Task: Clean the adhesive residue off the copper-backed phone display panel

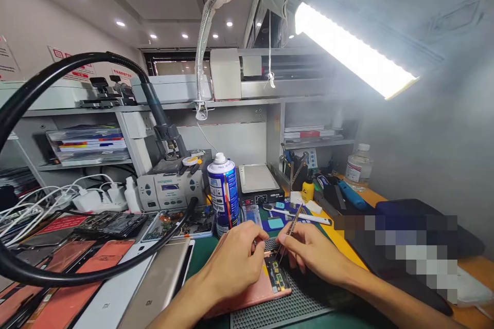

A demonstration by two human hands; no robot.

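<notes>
From my feed, the pink phone (250,295) lies at 6 o'clock, open end toward 12, on the ribbed mat (270,314) atop the worktop (203,253), prob. for grip. My R hand (314,254) has its fingers pinched narrow on tweezers (295,222), tips angled down at the exposed parts (278,278), likely for fine control; can't tell if tips touch. My L hand (239,254) is curled over the phone's L side, prob. steadying it; can't tell what, if anything, its fingers grip. Lamp (347,46) at 1 o'clock, presumably for close-up light; spray can (223,195) upright at 11, w/in reach.
</notes>
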